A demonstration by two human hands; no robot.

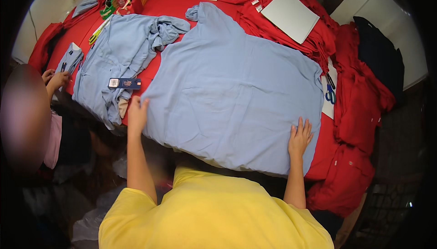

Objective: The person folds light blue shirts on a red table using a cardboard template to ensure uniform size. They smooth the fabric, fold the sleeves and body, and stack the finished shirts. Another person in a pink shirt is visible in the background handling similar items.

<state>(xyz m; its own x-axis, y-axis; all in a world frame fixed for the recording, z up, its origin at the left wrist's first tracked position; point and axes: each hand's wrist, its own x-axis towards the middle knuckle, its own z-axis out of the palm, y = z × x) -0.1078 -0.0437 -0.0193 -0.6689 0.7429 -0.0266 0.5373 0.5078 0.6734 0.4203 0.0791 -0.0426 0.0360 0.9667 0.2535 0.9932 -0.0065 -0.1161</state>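
A light-blue shirt (pixel 218 85) lies spread over the red-covered table in front of me, its hem hanging a little over the near edge. At the left edge of the cloth, my left hand (pixel 137 116) is closed, with thumb and fingers gripping the fabric. My right hand (pixel 299 140) rests on the shirt near its lower right corner, fingers stretched out and holding nothing. Left of the shirt lies a second, crumpled light-blue garment (pixel 116 48), with a dark-blue hang tag (pixel 124 83) on it close to my left hand.
Red garments (pixel 357 98) are piled along the right. A white board (pixel 290 15) lies on red clothes at the back. Blue-handled scissors (pixel 330 95) sit on white paper at right. At left, a co-worker's hands (pixel 55 79) touch a folded blue item (pixel 70 57). A tape-filled holder (pixel 129 4) stands behind.
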